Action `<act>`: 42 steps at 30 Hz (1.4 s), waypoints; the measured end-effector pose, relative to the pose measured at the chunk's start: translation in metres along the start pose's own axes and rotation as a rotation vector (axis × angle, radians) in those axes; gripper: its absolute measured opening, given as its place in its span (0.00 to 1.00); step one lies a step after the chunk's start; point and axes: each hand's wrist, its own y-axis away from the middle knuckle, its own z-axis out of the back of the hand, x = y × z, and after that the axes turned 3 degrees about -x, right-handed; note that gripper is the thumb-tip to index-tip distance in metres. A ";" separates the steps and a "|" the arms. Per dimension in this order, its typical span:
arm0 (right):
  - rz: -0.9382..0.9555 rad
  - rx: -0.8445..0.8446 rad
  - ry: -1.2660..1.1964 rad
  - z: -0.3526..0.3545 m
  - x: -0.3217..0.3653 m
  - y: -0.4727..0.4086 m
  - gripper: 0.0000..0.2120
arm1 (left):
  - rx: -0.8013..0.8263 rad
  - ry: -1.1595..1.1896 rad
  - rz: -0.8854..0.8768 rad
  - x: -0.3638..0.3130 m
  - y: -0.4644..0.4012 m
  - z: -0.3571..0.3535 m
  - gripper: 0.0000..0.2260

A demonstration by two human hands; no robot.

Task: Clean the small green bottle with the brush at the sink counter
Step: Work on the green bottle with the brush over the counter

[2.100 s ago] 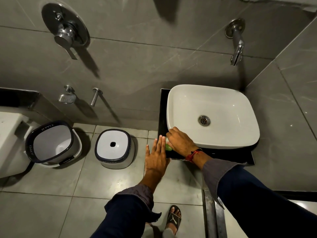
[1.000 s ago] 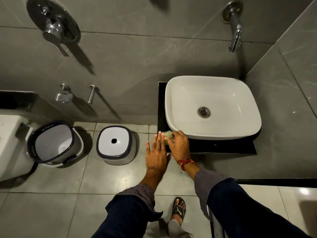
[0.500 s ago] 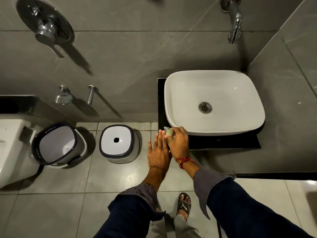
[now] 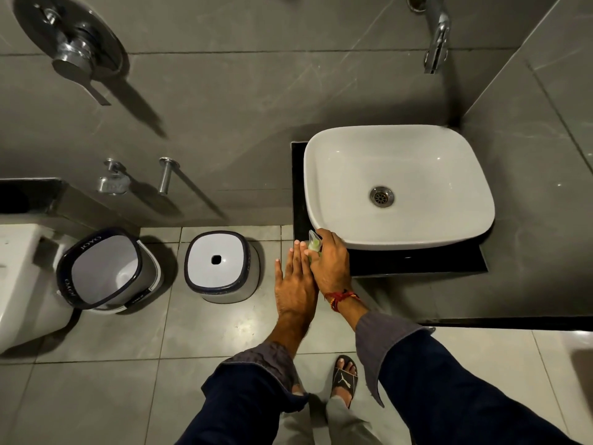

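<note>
Fingers, right: those of my right hand (image 4: 330,263) are curled around the small green bottle (image 4: 314,245), clamped on it, with only its pale green top and a slip of its side showing past my knuckles.
Fingers, left: those of my left hand (image 4: 295,284) are stretched flat and close together, holding nothing, their tips just beside the bottle.
Bottle, place: one bottle, at the front left corner of the black desk (image 4: 417,263), right by the rim of the white basin (image 4: 398,187); whether it rests on the desk or is lifted off it I cannot tell.
Brush: I cannot make one out.
Hands, pose: two hands side by side, the edges touching; the left palm faces down over the floor (image 4: 106,396), and the right wrist, with one red thread band (image 4: 340,297), bends in towards the desk corner.
Arms: two dark blue sleeves (image 4: 449,390) with grey cuffs reach forward from the bottom edge.
Basin: one, with one metal drain (image 4: 381,196), sitting on the desk.
Taps: one spout (image 4: 436,43) on the wall above the basin.
Floor: one bucket (image 4: 102,271) marked JOYO, one square stool (image 4: 221,266), one foot in a black sandal (image 4: 345,379).
</note>
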 end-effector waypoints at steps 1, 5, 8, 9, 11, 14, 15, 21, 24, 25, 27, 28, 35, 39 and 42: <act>-0.012 -0.012 -0.003 0.000 0.000 0.001 0.19 | -0.002 0.004 0.001 0.000 0.000 0.001 0.38; -0.012 -0.007 -0.102 0.004 -0.009 0.009 0.20 | -0.015 0.035 0.012 -0.001 0.000 0.003 0.38; 0.002 -0.006 -0.108 0.006 -0.015 0.011 0.17 | -0.026 0.062 0.037 -0.002 -0.001 0.003 0.37; 0.000 -0.007 -0.100 0.007 -0.015 0.009 0.15 | -0.025 0.063 0.041 -0.002 -0.001 0.002 0.37; 0.002 -0.003 -0.080 0.007 -0.015 0.006 0.11 | -0.012 0.054 0.035 -0.002 -0.002 0.003 0.37; -0.010 -0.031 -0.045 0.004 -0.014 0.007 0.12 | -0.021 0.031 0.015 -0.002 -0.001 0.003 0.36; -0.023 -0.047 -0.042 0.002 -0.015 0.009 0.13 | -0.028 0.026 0.007 -0.002 0.000 0.004 0.36; -0.068 -0.079 -0.165 -0.007 -0.010 0.015 0.19 | -0.002 -0.038 -0.023 0.000 0.005 0.002 0.42; -0.098 -0.105 -0.212 -0.007 -0.009 0.013 0.17 | 0.013 -0.048 -0.016 -0.004 0.009 0.000 0.44; -0.104 -0.104 -0.210 -0.007 -0.009 0.011 0.16 | 0.011 -0.048 -0.012 -0.006 0.009 0.000 0.44; -0.083 -0.083 -0.148 -0.006 -0.009 0.008 0.16 | 0.007 -0.052 -0.005 -0.009 0.009 -0.001 0.44; -0.066 -0.077 -0.106 -0.005 -0.010 0.007 0.16 | 0.008 -0.055 -0.001 -0.009 0.009 -0.001 0.44; -0.072 -0.098 -0.008 -0.006 -0.006 0.010 0.17 | 0.023 -0.022 0.019 -0.011 0.009 0.002 0.42; -0.047 -0.012 -0.083 0.002 -0.015 0.013 0.19 | 0.019 -0.037 0.041 -0.014 0.011 0.003 0.44; -0.020 0.018 -0.067 0.007 -0.019 0.012 0.12 | 0.024 -0.035 0.053 -0.015 0.010 0.003 0.41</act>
